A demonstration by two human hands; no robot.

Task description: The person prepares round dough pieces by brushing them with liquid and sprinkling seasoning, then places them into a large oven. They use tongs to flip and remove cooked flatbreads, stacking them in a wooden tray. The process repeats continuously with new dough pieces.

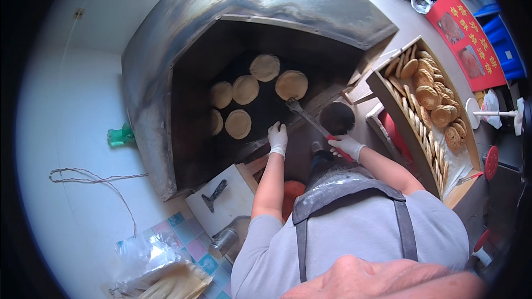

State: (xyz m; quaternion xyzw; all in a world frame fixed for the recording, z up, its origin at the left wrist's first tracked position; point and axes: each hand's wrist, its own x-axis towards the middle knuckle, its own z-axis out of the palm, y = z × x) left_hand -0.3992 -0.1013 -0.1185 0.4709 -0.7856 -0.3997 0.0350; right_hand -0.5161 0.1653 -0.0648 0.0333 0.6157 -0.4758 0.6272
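Note:
My gloved right hand (pixel 348 147) grips the red handle of a long metal spatula (pixel 307 117). The spatula's blade end meets the lower edge of a round flatbread (pixel 291 85) on the dark baking surface (pixel 266 110) of a hooded metal oven. Farther left on that surface lie several more pale flatbreads (pixel 245 90), the leftmost partly in shadow. My left hand (pixel 277 138), also in a white glove, hovers near the oven's front edge, its fingers partly curled and no object visible in them.
On my right stands a wooden tray (pixel 464 133) holding several browned breads (pixel 428 96). A round dark opening (pixel 337 118) lies by the oven front. To my left, a scraper (pixel 215 196) rests on a white board (pixel 232 205) beside a metal cylinder (pixel 223 243). The metal hood (pixel 145 91) surrounds the baking surface.

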